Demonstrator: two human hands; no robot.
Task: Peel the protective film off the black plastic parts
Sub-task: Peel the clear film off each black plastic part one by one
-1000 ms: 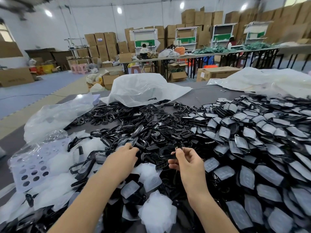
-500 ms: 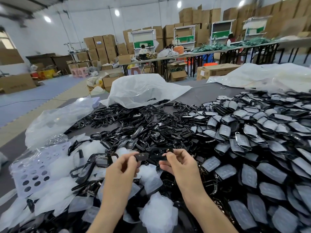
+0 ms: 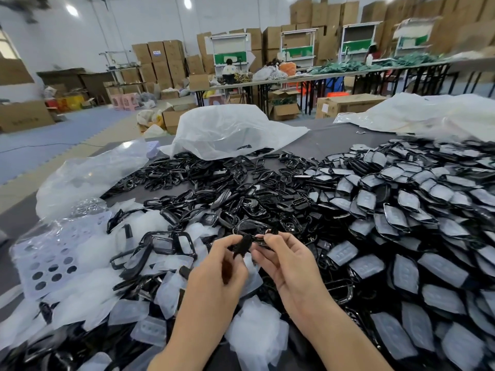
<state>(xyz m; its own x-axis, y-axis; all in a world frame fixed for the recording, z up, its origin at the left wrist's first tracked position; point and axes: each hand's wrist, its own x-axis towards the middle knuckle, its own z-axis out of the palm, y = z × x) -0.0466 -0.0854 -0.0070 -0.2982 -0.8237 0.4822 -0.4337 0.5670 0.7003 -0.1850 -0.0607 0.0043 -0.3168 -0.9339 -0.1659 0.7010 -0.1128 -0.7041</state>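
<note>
A small black plastic part (image 3: 244, 245) is held up above the pile between both hands. My left hand (image 3: 218, 274) pinches its left side with thumb and fingertips. My right hand (image 3: 290, 263) pinches a second thin black piece (image 3: 259, 240) right beside it. Whether film is on either piece is too small to tell. To the right lies a big heap of black parts with grey film on them (image 3: 401, 236). Bare glossy black parts (image 3: 214, 194) spread across the middle of the table.
Loose peeled film pieces (image 3: 257, 333) lie under and left of my hands. A perforated clear sheet (image 3: 51, 258) sits at the left. Crumpled plastic bags (image 3: 230, 132) lie at the far side of the grey table (image 3: 321, 140). Boxes, benches and seated people fill the background.
My left hand lifted a black part out of the pile and brought it to my right hand. Both hands rose and closed together in front of me.
</note>
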